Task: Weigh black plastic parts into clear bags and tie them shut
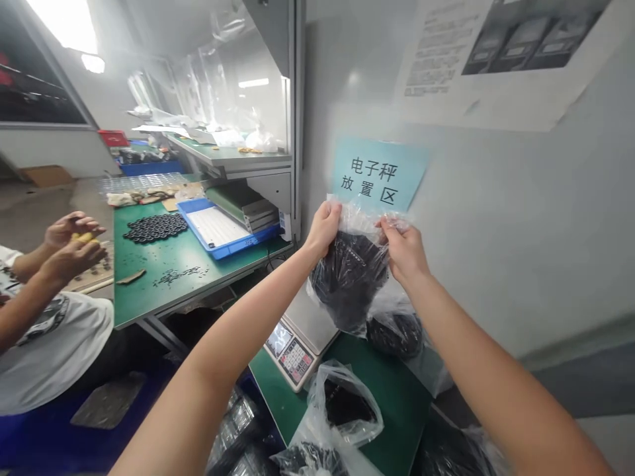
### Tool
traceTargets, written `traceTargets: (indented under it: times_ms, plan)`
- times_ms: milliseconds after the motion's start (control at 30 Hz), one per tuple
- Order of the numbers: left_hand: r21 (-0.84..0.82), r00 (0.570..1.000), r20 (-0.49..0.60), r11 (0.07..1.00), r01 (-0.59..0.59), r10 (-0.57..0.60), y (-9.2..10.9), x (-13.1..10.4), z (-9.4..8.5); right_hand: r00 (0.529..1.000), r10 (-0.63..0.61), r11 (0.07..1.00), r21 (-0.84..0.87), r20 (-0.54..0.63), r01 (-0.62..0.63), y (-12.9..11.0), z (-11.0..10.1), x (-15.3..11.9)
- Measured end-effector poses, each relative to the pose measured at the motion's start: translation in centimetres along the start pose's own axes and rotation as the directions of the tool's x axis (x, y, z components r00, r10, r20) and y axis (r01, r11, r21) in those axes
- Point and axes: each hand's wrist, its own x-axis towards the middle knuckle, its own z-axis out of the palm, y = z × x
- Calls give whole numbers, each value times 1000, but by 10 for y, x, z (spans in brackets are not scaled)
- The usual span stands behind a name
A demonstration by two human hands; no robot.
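A clear plastic bag (350, 281) filled with small black parts hangs between my two hands above a digital scale (300, 350). On the left of the bag's mouth, my left hand (323, 229) is closed on the gathered plastic. My right hand (404, 248) pinches the opposite side of the mouth. Beneath the bag, the scale's keypad and display show, while part of its pan is hidden. An opened plastic bag (342, 410) with black contents sits in front of the scale. Another bag of black parts (397, 334) lies to the right of the scale.
At left, a co-worker's hands (74, 248) hold something yellow beside a green table (169, 291). That table carries black rings (156, 227) and a blue tray (223, 248). A grey wall (476, 218) with a blue sign (380, 172) stands right behind the scale.
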Motion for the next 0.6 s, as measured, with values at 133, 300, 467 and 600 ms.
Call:
traceTargets:
  times_ms: [133, 300, 467, 600]
  plan:
    - [99, 995, -92, 994, -39, 48, -20, 17, -44, 990, -32, 998, -46, 138, 38, 26, 37, 3]
    - [192, 986, -169, 981, 29, 4, -64, 21, -96, 916, -29, 993, -96, 400, 73, 56, 63, -8]
    - [192, 987, -142, 976, 98, -71, -76, 18, -127, 880, 21, 992, -121, 475, 41, 73, 67, -10]
    - [186, 984, -114, 970, 154, -135, -77, 9, -141, 890, 94, 988, -152, 446, -29, 87, 64, -8]
